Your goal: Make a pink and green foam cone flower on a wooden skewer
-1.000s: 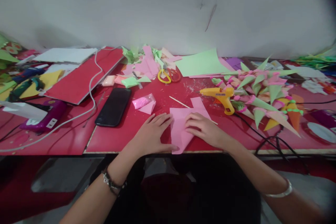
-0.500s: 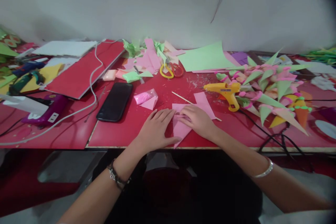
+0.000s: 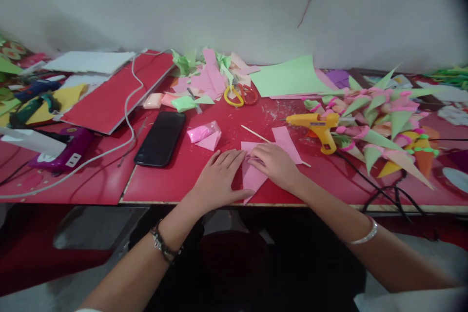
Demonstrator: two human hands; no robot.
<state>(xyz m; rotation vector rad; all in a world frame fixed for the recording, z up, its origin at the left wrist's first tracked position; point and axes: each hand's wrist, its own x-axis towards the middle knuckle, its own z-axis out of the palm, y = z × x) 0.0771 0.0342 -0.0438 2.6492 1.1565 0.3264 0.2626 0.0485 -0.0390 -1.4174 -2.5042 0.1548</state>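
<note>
A sheet of pink paper (image 3: 253, 178) lies near the table's front edge, between my hands. My left hand (image 3: 218, 178) rests flat along its left side, fingers stretched out and thumb over the lower corner. Curled down onto the upper part of the sheet, my right hand (image 3: 275, 162) pinches the paper; its fingertips are partly hidden. Beyond the right hand lies another pink paper piece (image 3: 287, 142). A thin wooden stick (image 3: 253, 132) pokes out behind that hand.
A yellow glue gun (image 3: 317, 126) lies to the right, before a pile of paper cones (image 3: 376, 122). A phone (image 3: 161, 139) and a pink clay packet (image 3: 203, 132) are on the left. Scissors (image 3: 234, 97) and green paper (image 3: 288, 78) lie farther back.
The view has shifted slightly. Both hands stay at almost the same place on the pink paper, with the right fingers moving only a little over it.
</note>
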